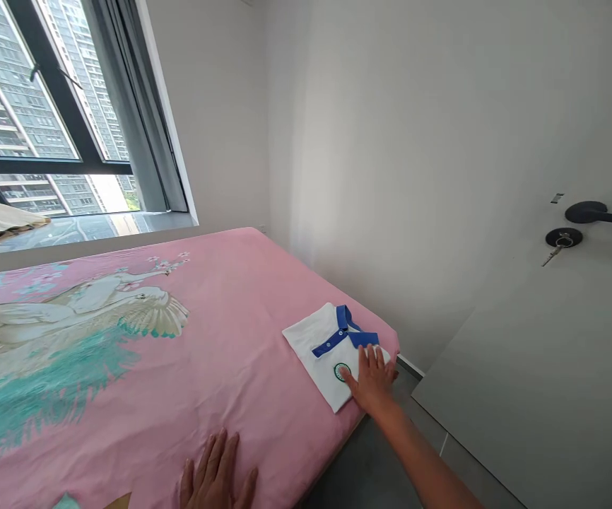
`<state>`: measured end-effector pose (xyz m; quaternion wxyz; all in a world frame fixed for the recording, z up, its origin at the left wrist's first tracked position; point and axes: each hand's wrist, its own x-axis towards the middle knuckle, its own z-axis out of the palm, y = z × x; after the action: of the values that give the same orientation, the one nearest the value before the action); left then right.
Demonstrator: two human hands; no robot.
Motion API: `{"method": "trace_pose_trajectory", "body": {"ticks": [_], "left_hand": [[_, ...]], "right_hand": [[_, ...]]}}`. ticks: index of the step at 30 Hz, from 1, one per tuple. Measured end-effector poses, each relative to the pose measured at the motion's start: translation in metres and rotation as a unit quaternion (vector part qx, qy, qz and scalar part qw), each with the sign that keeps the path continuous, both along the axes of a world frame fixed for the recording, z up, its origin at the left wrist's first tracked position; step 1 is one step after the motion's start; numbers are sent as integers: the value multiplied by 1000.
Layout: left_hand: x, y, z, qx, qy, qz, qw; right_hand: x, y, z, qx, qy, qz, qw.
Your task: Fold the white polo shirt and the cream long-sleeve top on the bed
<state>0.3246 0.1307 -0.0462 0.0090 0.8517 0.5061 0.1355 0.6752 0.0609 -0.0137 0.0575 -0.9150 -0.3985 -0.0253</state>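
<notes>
Head view shows the folded white shirt [326, 369] on the pink bedspread [253, 382], near its right-hand edge; the shirt's longer sides slant from upper left to lower right, the blue collar [363, 338] on the far side; the right hand [374, 385] is the nearer, palm down over the shirt's right part, fingers spread, thumb at the round badge [337, 370], no pinch visible; the left hand [213, 477] lies on the bedspread, well apart to the lower left, fingers loosely spread, holding nothing.

The shirt [329, 358] lies on the bed [226, 339], the window [51, 106] behind left, the door [555, 367] right.
</notes>
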Motion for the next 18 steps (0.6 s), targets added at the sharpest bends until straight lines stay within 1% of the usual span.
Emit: {"method": "trace_pose_trajectory", "body": {"ticks": [2, 3, 4, 5, 7, 9, 12, 14, 16, 18], "left_hand": [[-3, -3, 1, 4, -11, -6, 1000], [-4, -5, 2, 6, -18, -10, 1000], [-6, -8, 3, 7, -25, -15, 1000], [-7, -10, 4, 7, -31, -22, 999], [-9, -14, 3, 6, -41, -32, 999], [-11, -16, 2, 8, -51, -37, 998], [-12, -17, -1, 11, -62, -35, 997], [-11, -17, -1, 10, -65, -36, 997], [-11, -18, 1, 10, -68, -39, 997], [-11, -21, 5, 12, -70, -40, 997]], "right_hand": [[-16, -3, -6, 4, 1, 99, 995], [-23, -5, -10, -5, 10, 136, 991], [-30, -6, -14, -18, 22, 157, 987], [-35, -8, -17, -33, 35, 162, 986], [-42, -9, -23, -43, 44, 149, 987], [-48, -11, -26, -15, 24, 151, 988], [-60, -18, -31, 51, -19, 162, 985], [-68, -24, -35, 81, -32, 155, 984], [-74, -29, -37, 98, -36, 150, 983], [-77, -31, -35, 99, -38, 150, 983]]}}
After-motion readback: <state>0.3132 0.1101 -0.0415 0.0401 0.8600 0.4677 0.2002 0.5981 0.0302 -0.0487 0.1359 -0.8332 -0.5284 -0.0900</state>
